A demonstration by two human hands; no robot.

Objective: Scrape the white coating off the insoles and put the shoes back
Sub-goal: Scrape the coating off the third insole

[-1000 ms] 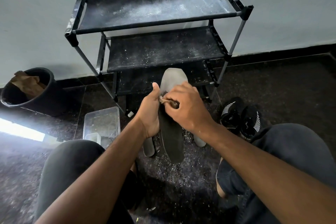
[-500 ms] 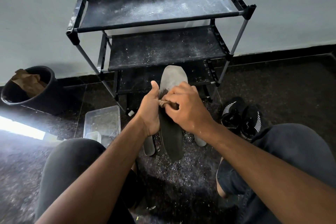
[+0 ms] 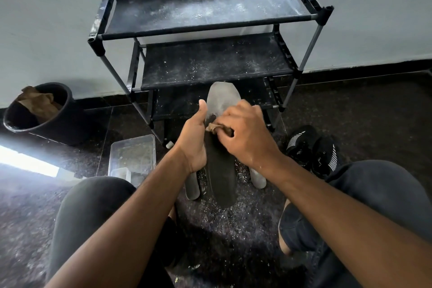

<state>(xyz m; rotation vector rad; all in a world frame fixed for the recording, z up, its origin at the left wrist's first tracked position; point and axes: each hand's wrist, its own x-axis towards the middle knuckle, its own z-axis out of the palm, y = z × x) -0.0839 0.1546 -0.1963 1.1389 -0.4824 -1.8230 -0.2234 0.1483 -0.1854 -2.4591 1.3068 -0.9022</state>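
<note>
Insole [image 3: 221,170]: gripped by left hand [image 3: 192,145]; right hand [image 3: 245,138] pinches brown scraper [image 3: 216,127] against it.

The shoe rack [image 3: 210,30] stood against the wall. Left of it was a bin [image 3: 46,121], and a tray [image 3: 133,156] lay on the floor between them. The held insole [image 3: 221,170] was before the rack, the shoes [image 3: 313,149] at its right.

Head camera looks forward and down, close above the hands [image 3: 222,138].
</note>
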